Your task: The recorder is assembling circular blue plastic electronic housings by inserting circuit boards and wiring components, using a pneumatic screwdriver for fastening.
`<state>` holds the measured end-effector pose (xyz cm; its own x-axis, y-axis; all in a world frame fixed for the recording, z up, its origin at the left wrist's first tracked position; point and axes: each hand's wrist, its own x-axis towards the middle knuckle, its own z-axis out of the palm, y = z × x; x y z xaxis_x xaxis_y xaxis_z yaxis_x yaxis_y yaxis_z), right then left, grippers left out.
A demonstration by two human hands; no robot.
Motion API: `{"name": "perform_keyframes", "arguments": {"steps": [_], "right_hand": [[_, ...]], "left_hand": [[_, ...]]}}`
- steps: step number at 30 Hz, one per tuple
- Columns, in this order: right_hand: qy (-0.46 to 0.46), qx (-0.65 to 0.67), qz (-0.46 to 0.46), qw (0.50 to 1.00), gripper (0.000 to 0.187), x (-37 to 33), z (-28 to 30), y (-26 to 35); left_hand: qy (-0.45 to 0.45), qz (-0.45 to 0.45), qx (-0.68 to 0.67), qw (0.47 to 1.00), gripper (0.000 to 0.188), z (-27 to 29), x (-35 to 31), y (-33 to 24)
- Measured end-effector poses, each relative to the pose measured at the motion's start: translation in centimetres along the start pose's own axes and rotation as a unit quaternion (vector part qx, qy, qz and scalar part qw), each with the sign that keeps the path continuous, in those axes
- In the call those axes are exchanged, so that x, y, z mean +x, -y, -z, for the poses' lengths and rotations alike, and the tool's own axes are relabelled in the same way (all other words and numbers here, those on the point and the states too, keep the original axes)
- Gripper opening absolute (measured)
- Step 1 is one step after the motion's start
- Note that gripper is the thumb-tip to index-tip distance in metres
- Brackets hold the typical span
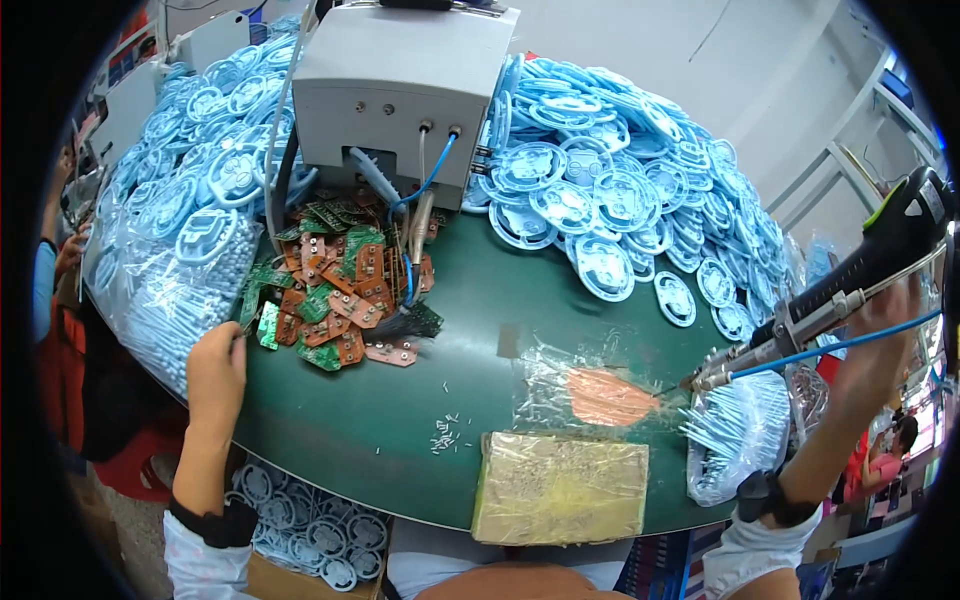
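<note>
My left hand (217, 372) is at the left edge of the green table, beside a pile of small green and orange circuit boards (345, 300). Its fingers are curled together; whatever they may hold is hidden. At the far right, my right hand (884, 312) is raised and blurred close behind a black powered screwdriver (830, 265) with a blue hose. Its grip does not show. The screwdriver's tip points down-left toward an orange patch (610, 396) under clear tape. Nearer me lies a tape-wrapped yellowish block (562, 488), with small loose screws (445, 435) to its left.
A grey machine (395, 100) with hoses stands at the back. Large heaps of light-blue round plastic parts (600, 190) flank it. Bags of thin blue sticks lie at left (175, 310) and right (740, 430). Below the table, a box (310, 530) holds more blue parts.
</note>
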<state>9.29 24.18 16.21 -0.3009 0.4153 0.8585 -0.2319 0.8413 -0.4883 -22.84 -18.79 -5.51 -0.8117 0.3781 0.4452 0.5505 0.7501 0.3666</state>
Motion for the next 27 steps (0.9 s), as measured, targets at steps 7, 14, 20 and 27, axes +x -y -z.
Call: {"name": "perform_keyframes", "arguments": {"steps": [7,14,20,27], "right_hand": [[0.323,-0.116,0.056,0.938,0.028,-8.2,-12.2,-0.5],[0.347,-0.418,0.095,0.834,0.043,-9.6,-17.0,-15.9],[0.436,-0.291,0.043,0.850,0.046,-10.4,-15.6,-14.1],[0.530,-0.178,0.062,0.826,0.043,-12.9,-8.8,-7.4]], "left_hand": [[-0.042,0.109,-0.106,0.987,0.008,2.7,-1.1,-1.3],[0.057,0.249,-0.347,0.902,0.004,5.1,-2.3,-6.7],[0.136,0.286,-0.484,0.816,0.010,5.4,-4.0,-10.2],[0.328,0.220,-0.578,0.714,0.022,2.6,-5.5,-17.9]]}}
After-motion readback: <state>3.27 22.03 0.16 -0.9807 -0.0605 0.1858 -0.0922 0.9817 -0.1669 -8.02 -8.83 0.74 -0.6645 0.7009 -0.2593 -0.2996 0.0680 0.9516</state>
